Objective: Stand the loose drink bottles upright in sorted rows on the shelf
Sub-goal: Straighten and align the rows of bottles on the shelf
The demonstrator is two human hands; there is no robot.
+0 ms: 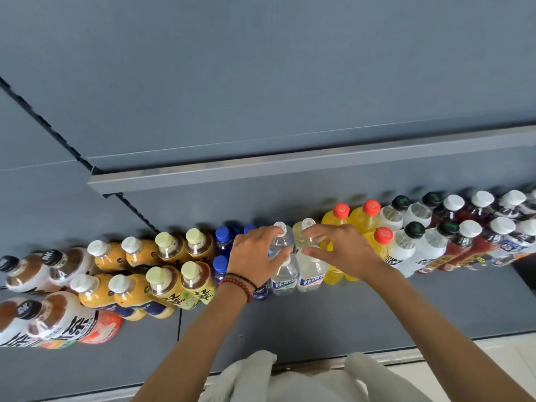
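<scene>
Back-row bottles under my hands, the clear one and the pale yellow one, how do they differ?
The clear bottle holds colourless liquid; the pale yellow bottle holds a yellowish drink. The left hand grips the clear bottle; the right hand holds the pale yellow bottle. The clear bottle neighbours blue-capped bottles, the pale yellow bottle red-capped yellow bottles. Both stand upright with white caps.

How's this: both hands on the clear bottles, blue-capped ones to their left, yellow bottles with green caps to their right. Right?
No: head view shows red caps on the yellow bottles, not green. The left hand and right hand are on the clear bottles.
</scene>
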